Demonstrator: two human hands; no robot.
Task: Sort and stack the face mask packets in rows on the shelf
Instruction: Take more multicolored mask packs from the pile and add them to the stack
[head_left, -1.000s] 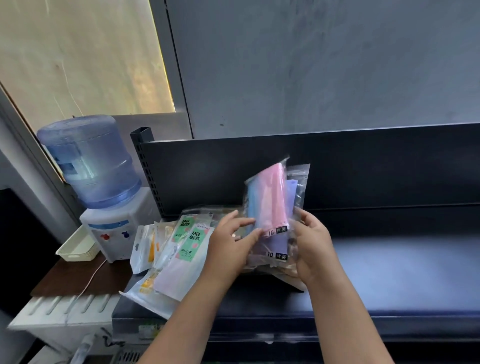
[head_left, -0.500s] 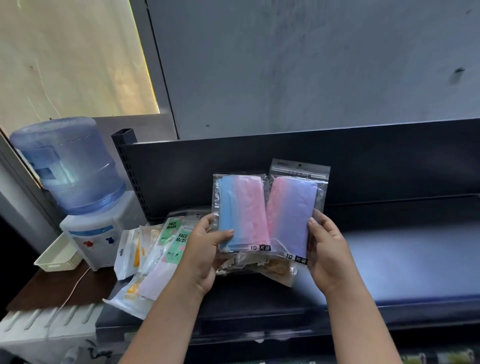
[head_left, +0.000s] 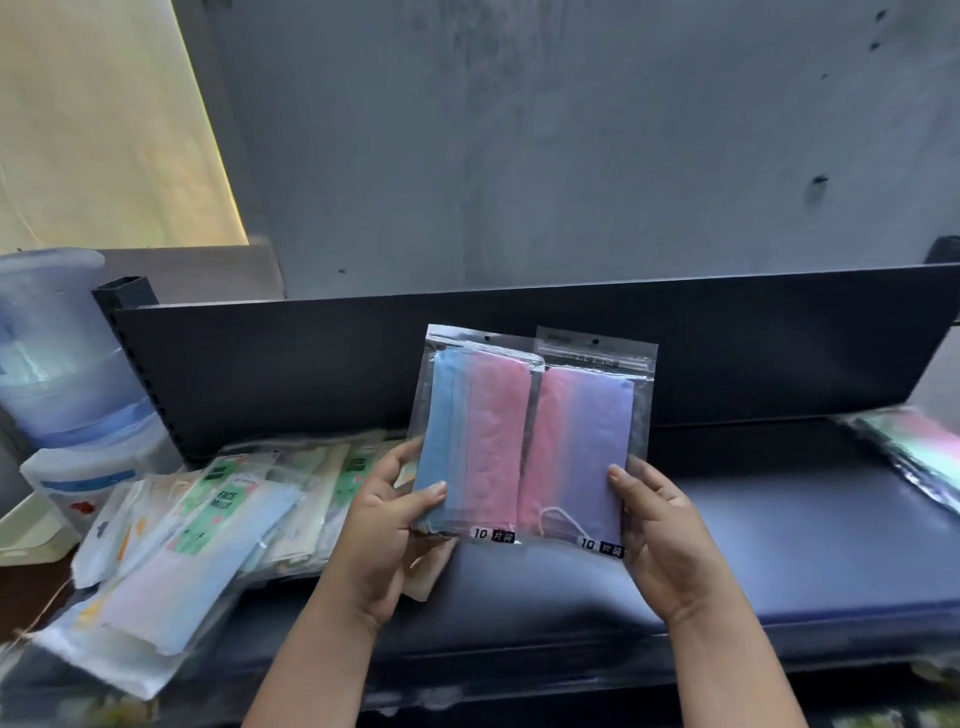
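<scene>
Two packets up in front of me, upright, side by side, inner edges meeting, above shelf (head_left: 779, 545). Left hand (head_left: 384, 525) grips blue-pink packet (head_left: 478, 436) at lower left corner: thumb across front, fingers curled behind. Right hand (head_left: 660, 535) grips pink-purple packet (head_left: 582, 447) at lower right edge, thumb on front. I note a loose pile of packets (head_left: 218, 519) at shelf's left end, overhanging front lip. Pastel packet (head_left: 914, 452) lies flat at far right of shelf. Water dispenser (head_left: 67, 364) stands left of shelf.
</scene>
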